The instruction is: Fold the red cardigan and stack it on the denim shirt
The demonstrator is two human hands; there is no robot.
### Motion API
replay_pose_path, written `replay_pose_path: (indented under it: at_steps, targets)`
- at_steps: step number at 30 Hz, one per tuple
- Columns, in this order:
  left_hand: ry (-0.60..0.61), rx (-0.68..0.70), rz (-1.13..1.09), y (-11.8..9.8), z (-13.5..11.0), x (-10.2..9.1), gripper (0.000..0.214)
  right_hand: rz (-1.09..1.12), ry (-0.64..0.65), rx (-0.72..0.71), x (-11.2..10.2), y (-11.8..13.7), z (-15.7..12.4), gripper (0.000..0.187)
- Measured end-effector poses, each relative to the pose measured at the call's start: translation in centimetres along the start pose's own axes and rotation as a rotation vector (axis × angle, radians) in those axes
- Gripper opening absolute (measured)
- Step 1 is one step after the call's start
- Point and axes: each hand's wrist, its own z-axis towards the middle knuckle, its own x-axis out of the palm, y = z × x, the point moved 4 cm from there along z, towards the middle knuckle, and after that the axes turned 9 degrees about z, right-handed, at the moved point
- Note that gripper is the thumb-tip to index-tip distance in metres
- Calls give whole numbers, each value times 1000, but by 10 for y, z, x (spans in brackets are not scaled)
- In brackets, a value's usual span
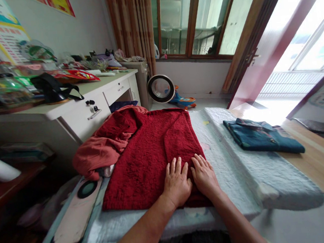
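Note:
A dark red textured garment (146, 165) lies spread on a light blue padded cloth (227, 176), with a fold running along its right part. My left hand (177, 181) rests flat on the garment near its lower right, fingers apart. Just right of it, my right hand (204, 174) presses flat on the garment's right edge, fingers stretched out. Neither hand grips anything. At the garment's upper left, a bunched salmon-pink cloth (99, 154) sits partly under more dark red fabric.
A folded dark blue-green garment (262, 136) lies at the right, partly over a wooden board (323, 159). At the left front is a pale flat device (76, 217) with a dark round spot. A white desk (90, 120) crowded with items stands left. A round fan (161, 89) is behind.

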Motion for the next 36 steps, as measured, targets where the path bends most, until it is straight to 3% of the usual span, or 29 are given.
replay_pose_path:
  at_steps: [23,31,36]
  targets:
    - [-11,1,6,0,-1,-2,62,128,129,-98,-1,-23,-2,53]
    - [-24,18,38,0,-2,-2,59,99,223,-94,-7,-20,-5,76]
    - [-17,18,50,0,-2,-4,60,134,250,-105,-7,-22,-5,75]
